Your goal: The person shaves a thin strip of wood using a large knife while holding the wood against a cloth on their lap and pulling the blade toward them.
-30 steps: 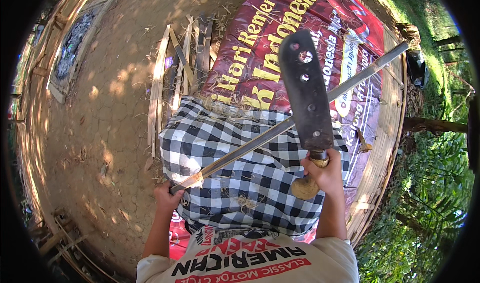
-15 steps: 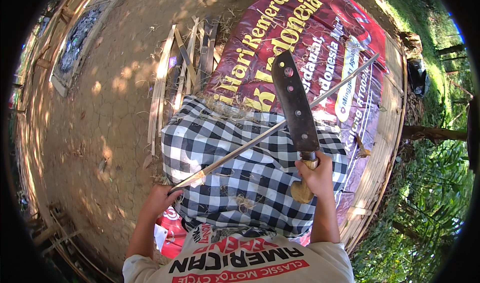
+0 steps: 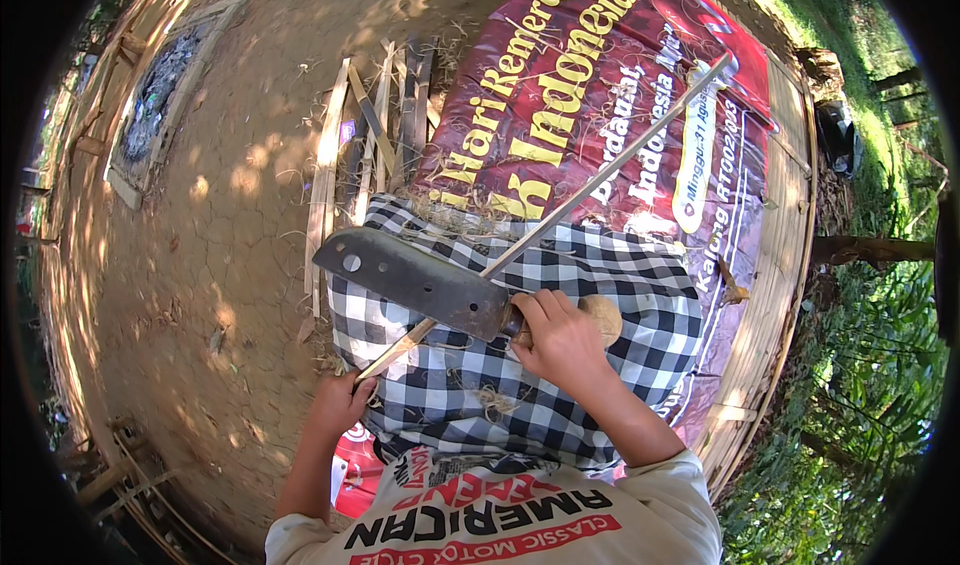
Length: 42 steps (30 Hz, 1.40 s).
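My right hand (image 3: 560,340) grips the wooden handle of a broad dark cleaver (image 3: 410,280). Its blade lies flat across a long thin bamboo strip (image 3: 600,180), pointing left. My left hand (image 3: 340,405) holds the near end of that strip, which slants up to the right over a red printed banner (image 3: 600,95). A black and white checked cloth (image 3: 600,275) covers my lap under both hands.
Several split bamboo slats (image 3: 365,145) lie on the bare earth ahead. A framed mesh panel (image 3: 155,95) lies at the far left. A bamboo platform edge (image 3: 775,295) runs down the right side, with green plants (image 3: 870,365) beyond. Sticks lie at lower left.
The cleaver has swung down from upright to lie flat across the strip, its blade now pointing left. My left hand stays on the strip's near end.
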Motion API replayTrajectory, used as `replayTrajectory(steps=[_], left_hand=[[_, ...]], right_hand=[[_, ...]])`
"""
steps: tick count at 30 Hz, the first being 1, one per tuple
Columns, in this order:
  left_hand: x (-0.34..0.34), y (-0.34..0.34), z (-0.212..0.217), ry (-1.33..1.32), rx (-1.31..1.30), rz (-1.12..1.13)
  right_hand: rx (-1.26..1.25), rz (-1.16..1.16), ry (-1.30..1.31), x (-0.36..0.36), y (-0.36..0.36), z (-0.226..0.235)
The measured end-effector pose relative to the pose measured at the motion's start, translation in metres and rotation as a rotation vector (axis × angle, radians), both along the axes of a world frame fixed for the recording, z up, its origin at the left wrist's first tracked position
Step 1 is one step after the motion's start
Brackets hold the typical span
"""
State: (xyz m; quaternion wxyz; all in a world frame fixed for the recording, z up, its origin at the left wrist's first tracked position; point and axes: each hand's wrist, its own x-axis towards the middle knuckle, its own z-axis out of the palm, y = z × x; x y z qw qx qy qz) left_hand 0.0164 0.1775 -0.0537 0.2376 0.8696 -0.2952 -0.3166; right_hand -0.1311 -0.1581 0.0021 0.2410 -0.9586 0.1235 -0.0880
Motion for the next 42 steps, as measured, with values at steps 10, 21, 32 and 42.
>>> replayTrajectory(steps=[10, 21, 32, 42], left_hand=[[-0.023, -0.003, -0.005, -0.316, 0.063, 0.046], [-0.029, 0.001, -0.008, -0.363, 0.099, 0.07], [-0.022, 0.001, -0.023, -0.204, -0.026, 0.094], [-0.019, -0.001, -0.016, -0.055, 0.022, 0.16]], right_hand=[[-0.091, -0.021, 0.122, 0.021, -0.024, -0.041], [-0.202, -0.431, 0.231, 0.01, -0.117, -0.048], [-0.064, -0.993, 0.174, -0.067, -0.194, -0.045], [0.023, -1.004, 0.083, -0.038, -0.161, 0.0]])
